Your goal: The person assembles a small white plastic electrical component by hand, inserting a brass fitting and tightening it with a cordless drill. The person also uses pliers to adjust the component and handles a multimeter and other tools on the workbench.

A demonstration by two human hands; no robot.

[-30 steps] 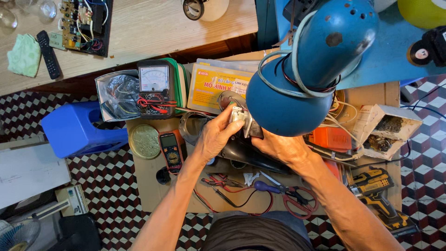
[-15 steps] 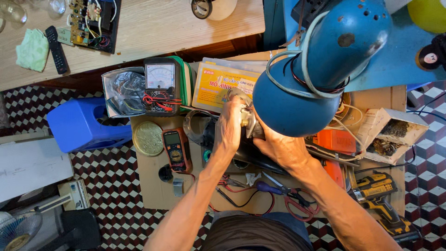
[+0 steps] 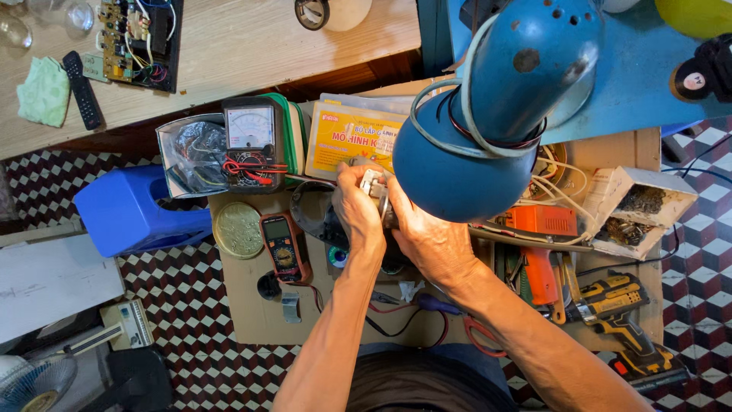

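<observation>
- Head view, the surface: a low cardboard-topped desk (image 3: 252, 320) stood on a checkered tile floor (image 3: 191, 336), crowded with an orange digital multimeter (image 3: 284, 246), an analog meter (image 3: 252, 141), a round brass lid (image 3: 238, 230), an orange glue gun (image 3: 543, 244) and a yellow cordless drill (image 3: 618, 313).
- The room: a blue plastic stool (image 3: 130, 210) sat to the left; a wooden tabletop (image 3: 252, 38) above carried a circuit board (image 3: 137, 34), a remote control (image 3: 81, 90) and a green cloth (image 3: 44, 90).
- The hands: left hand (image 3: 360, 214) and right hand (image 3: 431, 240) were closed together around a small grey metal part (image 3: 375, 187), held beneath a blue lamp shade (image 3: 488, 130).
- Change: compared with half a second earlier, the hands and the part sat in much the same place under the lamp.
</observation>
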